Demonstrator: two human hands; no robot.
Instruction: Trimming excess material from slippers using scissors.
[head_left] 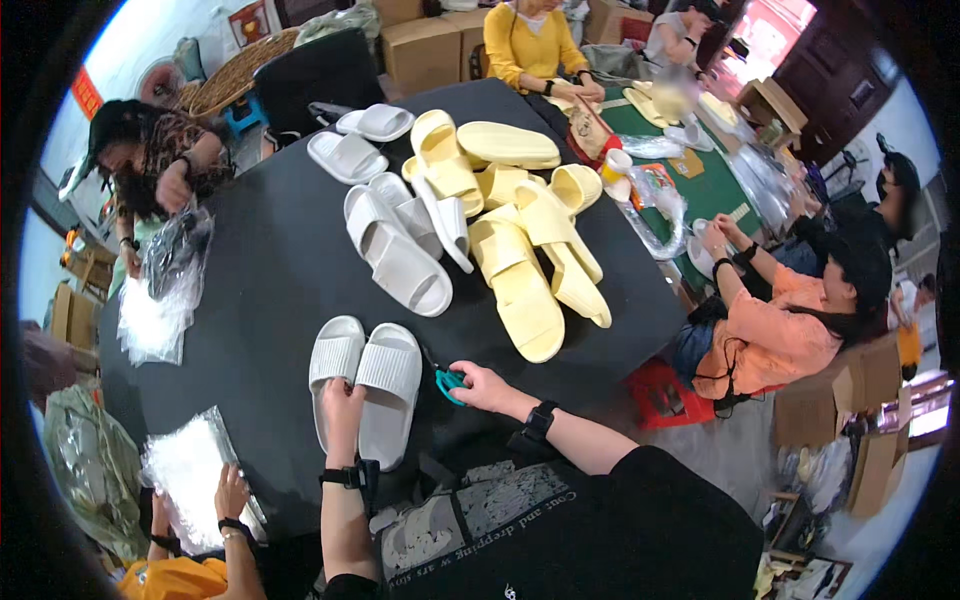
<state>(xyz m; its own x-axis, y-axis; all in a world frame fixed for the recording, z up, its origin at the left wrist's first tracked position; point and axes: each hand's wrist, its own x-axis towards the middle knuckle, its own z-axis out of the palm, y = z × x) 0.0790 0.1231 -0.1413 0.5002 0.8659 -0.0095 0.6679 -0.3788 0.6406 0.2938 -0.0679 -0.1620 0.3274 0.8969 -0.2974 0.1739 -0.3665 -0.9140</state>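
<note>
A pair of light grey slide slippers lies side by side on the black tabletop in front of me, toes pointing away. My left hand [343, 408] is closed on the left grey slipper [337, 345], its fingers at the strap's rear edge and partly hidden. The right grey slipper [388, 400] lies against its mate. Just right of the pair, my right hand [487, 387] grips scissors with teal handles [450, 384]. Their dark blades point up and left, close to the right slipper's strap.
Beyond the pair is a heap of yellow slippers [520, 290] and grey slippers [395, 245] on the black table [260, 240]. Co-workers handle clear plastic bags [165, 285] at the left and lower left. A green table [690, 180] with people around it adjoins on the right.
</note>
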